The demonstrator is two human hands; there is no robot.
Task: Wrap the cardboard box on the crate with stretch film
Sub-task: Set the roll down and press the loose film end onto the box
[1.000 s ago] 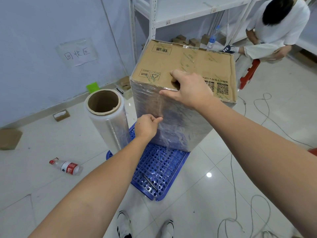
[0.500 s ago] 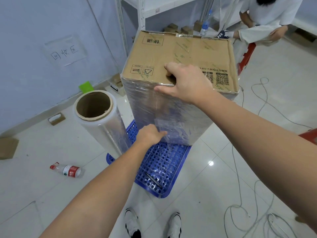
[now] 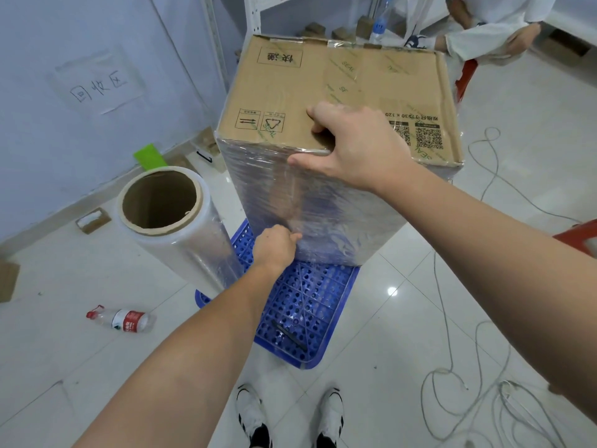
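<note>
Storeroom or packing room: metal shelving (image 3: 255,33), tiled floor (image 3: 403,318), scattered cartons (image 3: 93,219).

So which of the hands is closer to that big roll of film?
Left. The left hand pinches film low on the box, just beside the roll; the right hand grips the box's top edge, farther away.
</note>
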